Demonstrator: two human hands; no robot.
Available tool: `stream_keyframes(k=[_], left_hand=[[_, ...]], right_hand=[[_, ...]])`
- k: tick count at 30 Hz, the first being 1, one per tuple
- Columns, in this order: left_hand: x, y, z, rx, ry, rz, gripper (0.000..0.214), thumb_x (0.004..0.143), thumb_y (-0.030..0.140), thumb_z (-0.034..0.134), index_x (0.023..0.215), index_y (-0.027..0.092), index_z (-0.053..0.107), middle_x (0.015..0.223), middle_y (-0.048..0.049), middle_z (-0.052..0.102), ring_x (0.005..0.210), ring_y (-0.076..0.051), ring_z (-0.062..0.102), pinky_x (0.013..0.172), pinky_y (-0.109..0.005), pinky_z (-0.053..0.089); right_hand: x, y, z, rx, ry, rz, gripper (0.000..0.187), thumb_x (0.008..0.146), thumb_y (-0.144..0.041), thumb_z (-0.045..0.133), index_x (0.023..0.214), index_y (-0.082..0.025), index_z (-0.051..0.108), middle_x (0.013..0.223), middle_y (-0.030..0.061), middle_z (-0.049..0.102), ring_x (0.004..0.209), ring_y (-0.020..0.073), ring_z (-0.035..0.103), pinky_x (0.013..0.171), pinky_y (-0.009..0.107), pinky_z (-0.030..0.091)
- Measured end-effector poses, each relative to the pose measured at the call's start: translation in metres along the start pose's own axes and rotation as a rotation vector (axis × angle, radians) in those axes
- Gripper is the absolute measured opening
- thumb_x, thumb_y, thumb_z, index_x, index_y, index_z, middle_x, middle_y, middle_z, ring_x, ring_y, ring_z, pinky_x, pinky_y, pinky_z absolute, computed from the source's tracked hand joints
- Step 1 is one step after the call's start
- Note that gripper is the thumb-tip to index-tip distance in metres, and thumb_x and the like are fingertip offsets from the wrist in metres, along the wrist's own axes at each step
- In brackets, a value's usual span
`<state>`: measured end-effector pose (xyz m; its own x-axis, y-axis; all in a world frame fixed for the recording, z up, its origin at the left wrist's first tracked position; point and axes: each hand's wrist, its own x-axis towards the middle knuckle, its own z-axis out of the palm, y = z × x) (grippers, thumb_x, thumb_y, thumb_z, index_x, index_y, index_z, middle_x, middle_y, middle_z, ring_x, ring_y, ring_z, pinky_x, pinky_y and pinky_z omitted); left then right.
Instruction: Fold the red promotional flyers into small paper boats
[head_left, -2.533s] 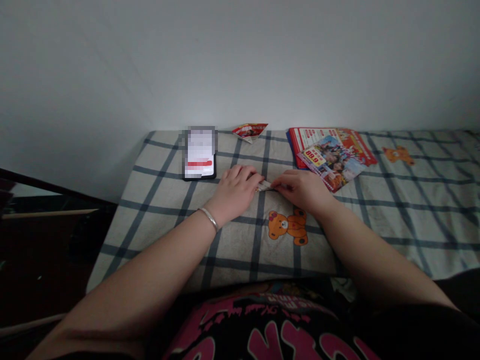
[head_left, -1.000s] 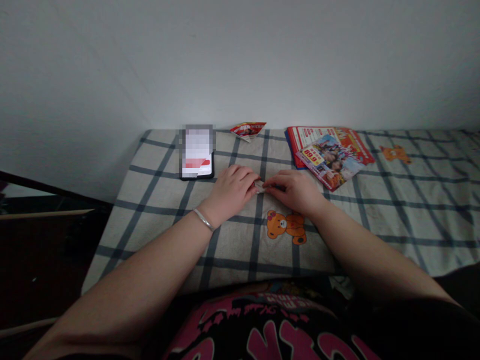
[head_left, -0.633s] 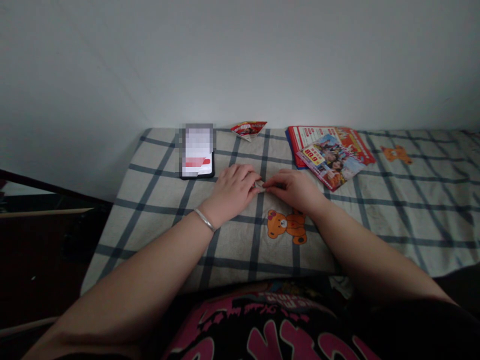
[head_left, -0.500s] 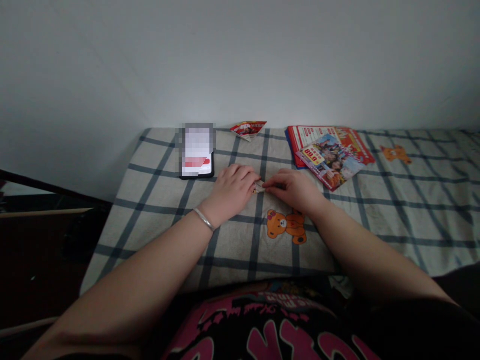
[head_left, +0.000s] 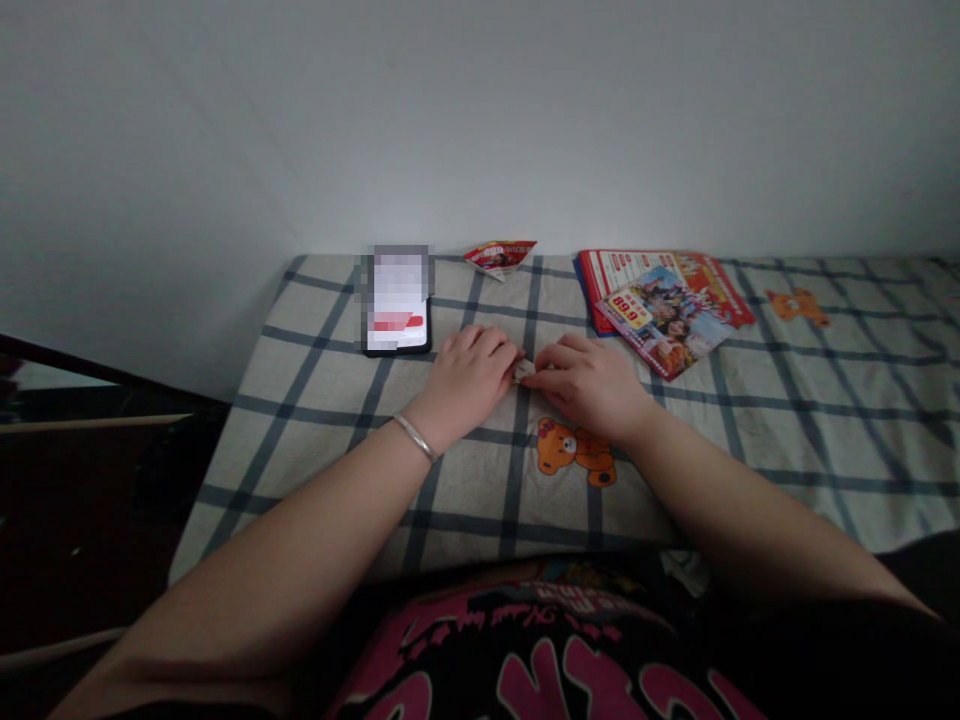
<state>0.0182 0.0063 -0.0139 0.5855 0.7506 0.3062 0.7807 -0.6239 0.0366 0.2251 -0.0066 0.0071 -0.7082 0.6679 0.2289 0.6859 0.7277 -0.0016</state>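
Note:
A small folded piece of paper (head_left: 523, 370) lies on the checked cloth (head_left: 315, 400) between my two hands, mostly hidden by the fingers. My left hand (head_left: 469, 380), with a silver bangle on the wrist, pinches its left end. Its right end is pressed under the fingertips of my right hand (head_left: 592, 385). Both hands rest on the cloth, just above a printed orange bear (head_left: 574, 452).
A lit phone (head_left: 397, 305) lies at the back left near the wall. A small folded red paper shape (head_left: 499, 256) sits by the wall. A stack of red printed leaflets (head_left: 660, 305) lies at the back right. The cloth's left edge drops to a dark area.
My hands have closed in on the small paper, hiding more of it than 2.5 s ago. They stay in the same spot on the cloth.

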Motion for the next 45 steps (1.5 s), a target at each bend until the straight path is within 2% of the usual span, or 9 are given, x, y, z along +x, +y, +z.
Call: stream_keyframes(k=[4,9,20,27,31,34,39,45], left_hand=[[-0.001,0.000,0.001,-0.002,-0.002,-0.002,0.018,0.097,0.024,0.051,0.108,0.017,0.064,0.110,-0.0089,0.064,0.105,-0.029,0.053,0.086,-0.044,0.043],[-0.001,-0.001,0.001,0.002,-0.004,-0.001,0.019,0.096,0.023,0.053,0.111,0.017,0.064,0.111,-0.0088,0.064,0.106,-0.029,0.052,0.085,-0.043,0.043],[-0.001,-0.001,0.002,-0.039,-0.006,-0.008,0.021,0.096,0.023,0.055,0.115,0.019,0.065,0.112,-0.0074,0.064,0.107,-0.029,0.052,0.087,-0.043,0.042],[-0.001,-0.001,0.001,-0.057,0.001,-0.022,0.022,0.097,0.024,0.054,0.115,0.020,0.065,0.112,-0.0077,0.064,0.107,-0.028,0.052,0.088,-0.043,0.042],[-0.001,-0.003,0.002,-0.074,0.010,-0.003,0.022,0.097,0.024,0.053,0.114,0.020,0.066,0.110,-0.0074,0.064,0.106,-0.028,0.052,0.090,-0.043,0.042],[0.000,-0.005,0.002,-0.079,0.004,0.015,0.023,0.097,0.025,0.052,0.116,0.020,0.066,0.111,-0.0077,0.064,0.107,-0.028,0.052,0.090,-0.043,0.043],[0.001,-0.006,0.002,-0.110,-0.010,0.027,0.029,0.094,0.038,0.061,0.117,0.020,0.065,0.112,-0.0082,0.062,0.108,-0.029,0.052,0.093,-0.044,0.044],[0.001,-0.006,0.005,-0.103,-0.011,0.008,0.033,0.093,0.043,0.063,0.116,0.020,0.065,0.109,-0.0094,0.059,0.107,-0.029,0.051,0.093,-0.044,0.045]], right_hand=[[0.000,-0.003,-0.007,-0.038,-0.042,0.020,0.026,0.096,-0.020,0.053,0.100,-0.027,0.078,0.099,0.0042,0.072,0.085,0.0204,0.056,0.065,0.034,0.034],[-0.002,0.000,-0.012,-0.048,-0.094,0.032,0.026,0.095,-0.021,0.057,0.106,-0.031,0.077,0.102,0.0019,0.073,0.082,0.0183,0.059,0.063,0.033,0.035],[-0.008,0.014,-0.017,-0.028,-0.097,0.032,0.027,0.092,-0.019,0.063,0.107,-0.037,0.078,0.103,-0.0016,0.075,0.080,0.0155,0.064,0.064,0.029,0.038],[-0.011,0.018,-0.016,0.042,-0.104,0.093,0.026,0.091,-0.020,0.063,0.104,-0.035,0.079,0.105,-0.0020,0.075,0.082,0.0155,0.067,0.064,0.028,0.041],[-0.010,0.023,-0.008,0.220,-0.065,0.175,0.018,0.092,-0.027,0.063,0.101,-0.029,0.079,0.104,0.0013,0.074,0.087,0.0158,0.068,0.069,0.026,0.045],[-0.008,0.025,-0.001,0.320,-0.042,0.249,0.018,0.090,-0.032,0.066,0.101,-0.024,0.077,0.101,0.0038,0.072,0.084,0.0163,0.067,0.070,0.027,0.047],[-0.003,0.020,0.005,0.428,-0.023,0.384,0.013,0.087,-0.028,0.066,0.089,-0.021,0.077,0.088,0.0035,0.072,0.075,0.0152,0.064,0.068,0.027,0.046],[0.009,0.015,-0.001,0.463,-0.174,0.660,0.013,0.082,-0.032,0.069,0.081,-0.022,0.077,0.077,0.0017,0.075,0.068,0.0157,0.065,0.060,0.027,0.043]])
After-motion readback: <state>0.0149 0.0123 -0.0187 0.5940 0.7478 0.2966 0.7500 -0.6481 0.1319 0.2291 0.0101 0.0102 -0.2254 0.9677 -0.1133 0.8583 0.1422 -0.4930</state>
